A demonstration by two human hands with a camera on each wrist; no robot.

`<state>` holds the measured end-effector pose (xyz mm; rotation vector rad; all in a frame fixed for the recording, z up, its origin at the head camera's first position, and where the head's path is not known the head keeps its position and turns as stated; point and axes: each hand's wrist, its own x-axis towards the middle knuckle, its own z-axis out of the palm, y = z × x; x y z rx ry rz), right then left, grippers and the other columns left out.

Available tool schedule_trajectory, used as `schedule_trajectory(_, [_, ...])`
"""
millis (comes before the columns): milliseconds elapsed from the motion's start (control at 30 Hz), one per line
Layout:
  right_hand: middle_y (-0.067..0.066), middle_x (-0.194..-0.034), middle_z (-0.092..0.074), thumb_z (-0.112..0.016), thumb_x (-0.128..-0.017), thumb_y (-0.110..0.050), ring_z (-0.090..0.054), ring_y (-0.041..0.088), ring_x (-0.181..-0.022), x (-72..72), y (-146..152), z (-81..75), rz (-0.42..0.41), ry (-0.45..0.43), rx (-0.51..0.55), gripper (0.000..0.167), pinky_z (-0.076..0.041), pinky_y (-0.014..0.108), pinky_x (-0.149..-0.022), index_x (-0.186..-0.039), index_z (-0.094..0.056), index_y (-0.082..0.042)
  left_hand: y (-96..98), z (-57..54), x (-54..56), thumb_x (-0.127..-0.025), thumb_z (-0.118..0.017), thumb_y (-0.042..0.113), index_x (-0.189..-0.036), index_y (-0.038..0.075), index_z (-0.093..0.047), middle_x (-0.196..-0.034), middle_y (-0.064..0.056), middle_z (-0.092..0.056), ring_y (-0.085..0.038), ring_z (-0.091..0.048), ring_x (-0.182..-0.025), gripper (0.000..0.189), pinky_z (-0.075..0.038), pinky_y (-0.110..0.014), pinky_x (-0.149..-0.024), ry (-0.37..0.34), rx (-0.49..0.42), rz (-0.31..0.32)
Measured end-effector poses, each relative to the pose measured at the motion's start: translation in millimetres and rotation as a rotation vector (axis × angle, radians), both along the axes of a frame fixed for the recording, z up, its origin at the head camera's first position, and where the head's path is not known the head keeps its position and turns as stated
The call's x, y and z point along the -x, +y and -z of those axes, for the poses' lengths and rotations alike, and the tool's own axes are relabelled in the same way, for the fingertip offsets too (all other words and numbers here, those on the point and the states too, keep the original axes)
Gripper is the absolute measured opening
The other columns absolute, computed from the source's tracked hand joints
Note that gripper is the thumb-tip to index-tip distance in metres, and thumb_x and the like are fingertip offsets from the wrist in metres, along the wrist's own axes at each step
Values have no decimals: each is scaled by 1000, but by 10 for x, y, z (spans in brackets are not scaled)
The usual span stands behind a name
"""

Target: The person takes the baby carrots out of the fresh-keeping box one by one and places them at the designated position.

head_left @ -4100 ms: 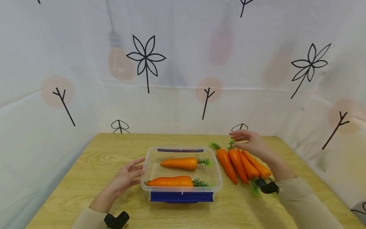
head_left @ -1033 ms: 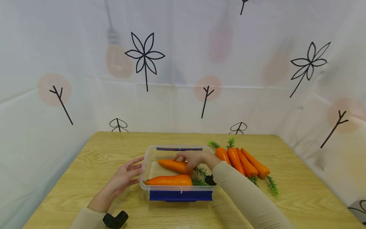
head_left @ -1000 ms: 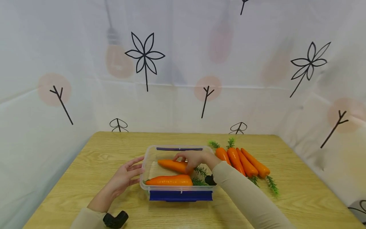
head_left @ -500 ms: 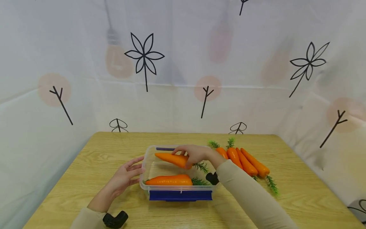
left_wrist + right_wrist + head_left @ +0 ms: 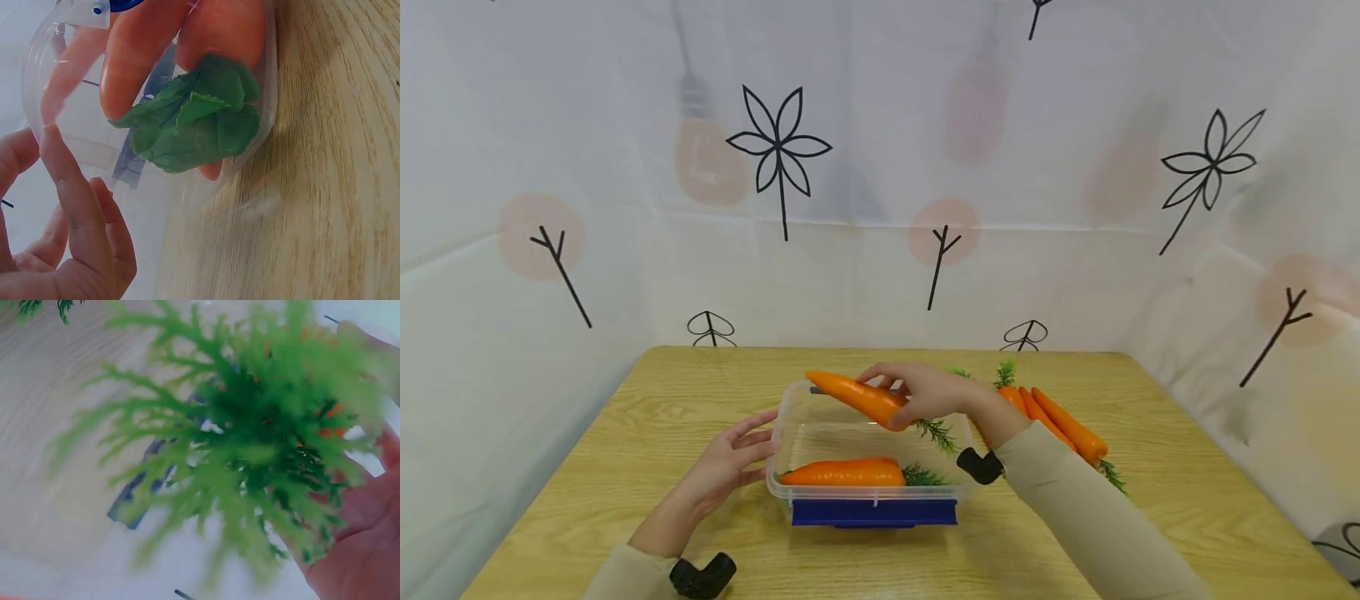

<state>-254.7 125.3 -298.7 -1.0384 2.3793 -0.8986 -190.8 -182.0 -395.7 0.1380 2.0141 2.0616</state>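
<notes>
In the head view my right hand [image 5: 936, 390] grips an orange carrot [image 5: 853, 395] by its thick end, raised over the far part of a clear plastic container [image 5: 877, 492]. Its tip points left, and its feathery green top [image 5: 244, 431] covers much of the right wrist view. My left hand [image 5: 730, 461] touches the container's left wall with loosely bent fingers. Another carrot [image 5: 842, 472] lies along the near side inside. Through the clear wall, the left wrist view shows broad green leaves [image 5: 194, 119] beside orange shapes [image 5: 134, 62].
Several more carrots [image 5: 1078, 429] lie on the wooden table [image 5: 700, 375] right of the container, partly hidden by the right arm. A blue latch flap [image 5: 874, 512] hangs at the container's front. Behind the table is a patterned white cloth [image 5: 865, 275].
My right hand came from the loose carrots into the container, gripped the far carrot and lifted it up from inside, tilting it tip-up. My left hand has stayed at the container's left wall.
</notes>
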Motion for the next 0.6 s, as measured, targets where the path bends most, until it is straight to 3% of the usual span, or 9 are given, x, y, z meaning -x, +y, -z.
schedule_trajectory(333, [12,-125,-45,-68,-84,-8,-52,28,-103,-179,225,-27,54,10,101,64,-53,33,-69,-140,-39,-22,14,-7,-6,-90,-63,16,-143,4,-31,-137,-28,-38,-32,-53,-109,63,-52,-34,-79,-12,1,-19])
schedule_trajectory(600, [12,-124,-48,-69,-84,-11,-52,29,-103,-329,425,44,109,107,157,62,-54,30,-65,-139,-42,-19,19,-5,-3,-90,-63,16,-143,3,-31,-136,-28,-38,-31,-55,-108,64,-52,-34,-79,-16,-2,-19])
